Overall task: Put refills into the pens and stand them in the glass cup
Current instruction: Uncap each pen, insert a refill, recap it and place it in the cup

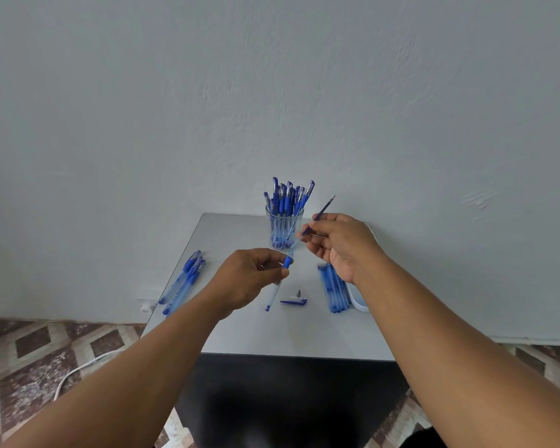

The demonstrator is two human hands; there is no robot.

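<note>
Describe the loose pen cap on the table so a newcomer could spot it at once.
Start at the glass cup of pens at the table's far edge, then come toward the near edge. The cap lies alone between the pen in the left hand and the row of refills, short and dark blue, beside a small tip.

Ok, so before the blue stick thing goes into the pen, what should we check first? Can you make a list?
1. Thin blue refill pinched in the right hand: ok.
2. Clear pen barrel with blue grip held in the left hand: ok.
3. Refill tip lined up with the barrel's open end: not ok, they are apart.
4. Barrel is empty inside: cannot tell.
5. Blue pen cap and small pointed tip piece ready on the grey table: ok.
6. Room left in the glass cup of finished blue pens: cannot tell, it looks crowded.
</note>
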